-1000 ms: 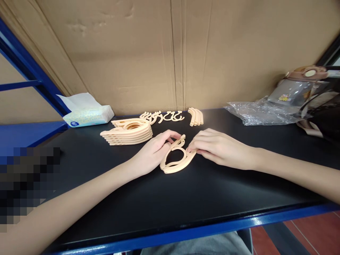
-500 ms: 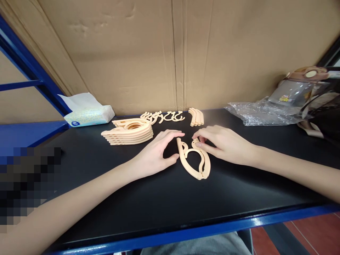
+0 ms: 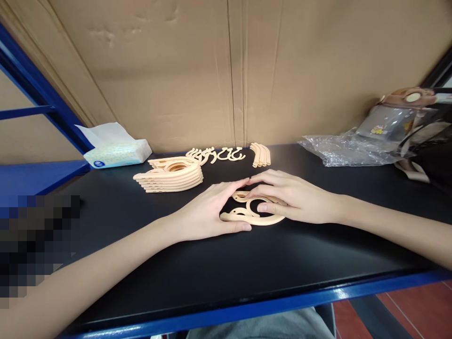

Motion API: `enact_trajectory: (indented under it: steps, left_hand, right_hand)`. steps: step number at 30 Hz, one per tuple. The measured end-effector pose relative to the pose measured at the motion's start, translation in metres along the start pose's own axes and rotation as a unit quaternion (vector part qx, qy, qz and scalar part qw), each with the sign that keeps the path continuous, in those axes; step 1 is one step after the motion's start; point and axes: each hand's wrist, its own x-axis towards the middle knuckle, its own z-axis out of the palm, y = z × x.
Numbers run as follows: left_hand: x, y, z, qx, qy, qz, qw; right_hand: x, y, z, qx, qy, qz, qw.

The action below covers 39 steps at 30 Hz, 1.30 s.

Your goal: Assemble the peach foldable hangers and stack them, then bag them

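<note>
A folded beige plastic hanger frame (image 3: 254,220) lies on the black tabletop between both hands, its joined end toward the right. My left hand (image 3: 212,207) curves around its left end, thumb in front and fingers behind, gripping it. Over its right part rests my right hand (image 3: 294,195), fingers bent across the back arm and thumb over the round opening. The fingertips of both hands meet behind the piece. Part of the frame is hidden under my right hand.
Left of centre stands a stack of similar beige frames (image 3: 169,176). Behind are small beige hooks (image 3: 229,154) and short curved pieces (image 3: 260,155). A tissue pack (image 3: 118,153) sits back left; clear plastic bag (image 3: 349,150) and bottle (image 3: 386,120) are at right.
The hanger frame has turned, its joined end swinging from the front to the right. My left hand has closed in around its left end, and my right hand has moved over it.
</note>
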Motion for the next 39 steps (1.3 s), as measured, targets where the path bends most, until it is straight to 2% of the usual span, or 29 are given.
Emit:
enact_trajectory:
  steps: [7,11,16,20,23,27,30,39]
  left_hand:
    - [-0.001,0.003,-0.001,-0.009,0.009,0.011,1.000]
    - [-0.001,0.004,-0.001,-0.009,0.015,0.006,1.000]
    - [-0.001,0.007,-0.005,0.036,0.064,0.019,0.997]
    - [-0.001,0.008,-0.011,0.129,0.129,0.037,0.982]
    - [-0.002,0.005,-0.015,0.156,0.160,0.039,0.974]
    - [-0.003,0.004,-0.015,0.164,0.156,0.043,0.973]
    - [-0.003,0.006,-0.014,0.162,0.155,0.045,0.974]
    - [-0.005,0.017,-0.011,0.160,0.143,0.050,0.975]
  right_hand:
    - [0.000,0.003,0.000,-0.005,-0.002,0.022,1.000]
    - [0.001,0.000,0.000,0.017,0.028,0.042,0.999]
    - [0.001,0.002,-0.001,0.048,0.078,0.156,0.983]
    - [0.001,0.015,-0.003,0.159,0.070,0.237,0.956]
    - [0.002,0.023,-0.003,0.285,0.041,0.229,0.930]
    - [0.004,0.023,-0.003,0.405,0.027,0.226,0.886]
    - [0.004,0.017,-0.005,0.437,0.026,0.233,0.868]
    - [0.006,0.006,-0.003,0.463,0.003,0.232,0.855]
